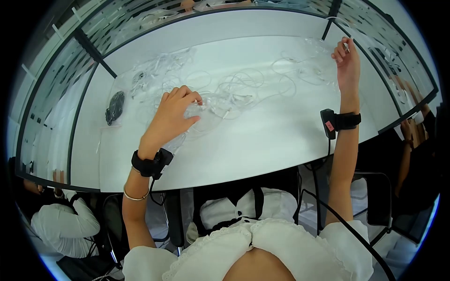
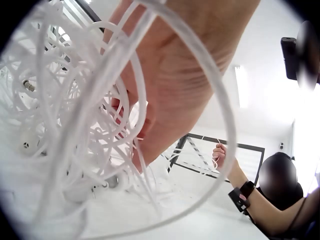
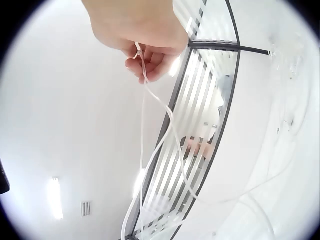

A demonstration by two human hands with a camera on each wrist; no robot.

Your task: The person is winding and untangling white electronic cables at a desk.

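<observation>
My left hand [image 1: 171, 112] is over a tangle of thin white cables [image 1: 236, 97] on the white table. Its fingers curl into the tangle in the left wrist view, with a bunch of cables [image 2: 75, 125] about the fingertips and one big loop crossing close to the camera. Part of what these fingers grip is hidden by the palm. Raised at the far right, my right hand [image 1: 347, 61] has its fingers curled round a white cable [image 3: 145, 70]. From there the cable hangs in several long strands down toward the table.
A dark bundle in a clear bag [image 1: 115, 107] lies at the table's left. Clear plastic [image 1: 316, 47] and more loose cable lie at the back right. Low white partitions [image 1: 225, 25] with glass tops enclose the table [image 1: 281, 140]. Other people sit at both sides.
</observation>
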